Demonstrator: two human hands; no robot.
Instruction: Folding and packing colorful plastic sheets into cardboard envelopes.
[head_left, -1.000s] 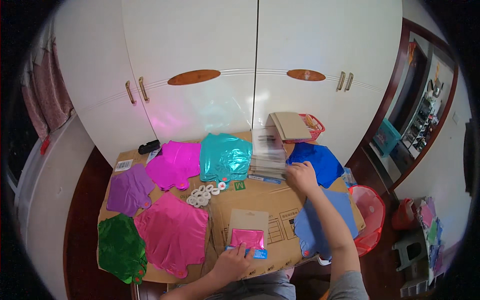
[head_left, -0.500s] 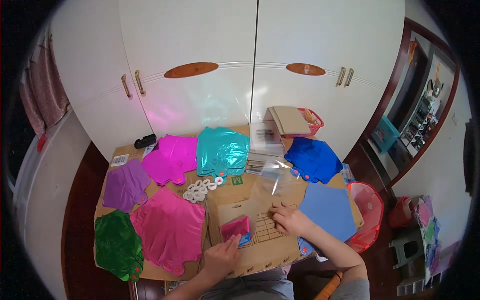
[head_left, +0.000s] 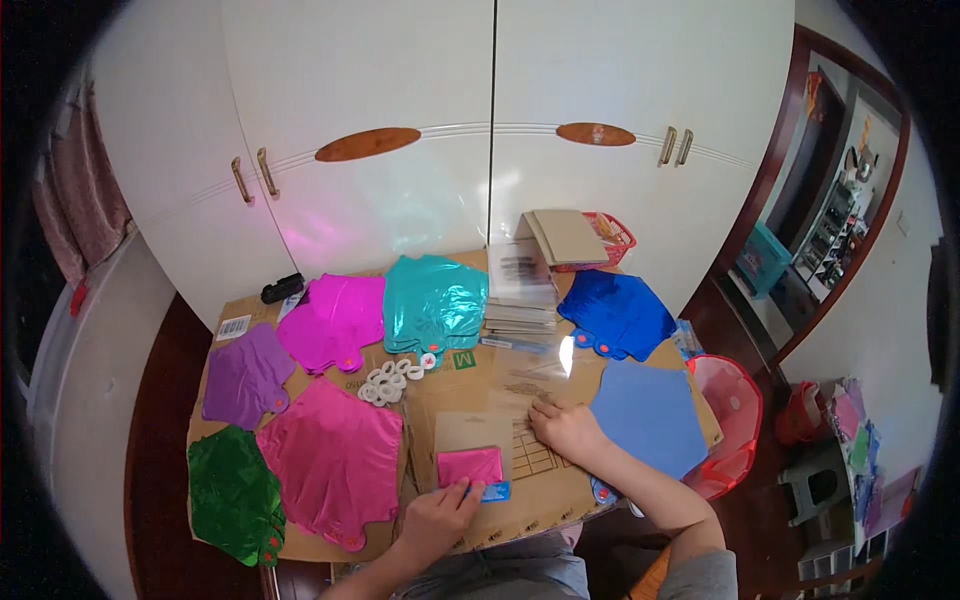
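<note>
A: Principal item?
B: One tan rectangular cardboard backing card [head_left: 475, 428], flat at the near middle of the brown corrugated-cardboard work surface [head_left: 450, 390]. Upon it, one folded packet of shiny pink foil [head_left: 470, 465]; along its lower edge, one narrow bright-blue strip [head_left: 497, 491].

A: Left hand [head_left: 443, 515]?
B: Fingertips touching the card's lower edge, at the blue strip. Thumb hidden; whether it pinches or merely presses, cannot tell.

A: Right hand [head_left: 567, 432]?
B: Well apart from the left, just right of the card. Fingers bent and bunched at one clear, glossy plastic film [head_left: 535, 380]. Firmness of hold: cannot tell. Sleeve or single sheet: likewise uncertain.

A: Step in hand?
B: By judgement, bringing card and film together. The packet sits on the card; the card lies outside the film.

A: The next move calls for?
B: If the film is a sleeve, presumably a parted mouth, a level card, and a light thumb so the foil stays folded and centred.

A: Adjacent stock?
B: One pile of clear-wrapped flat pieces [head_left: 520, 317], beyond the film. One heap of white rings [head_left: 391, 382], farther left. One broad pink foil shape [head_left: 335, 460], left of the card. One matte periwinkle-blue shape [head_left: 650, 415], beside the right wrist.
</note>
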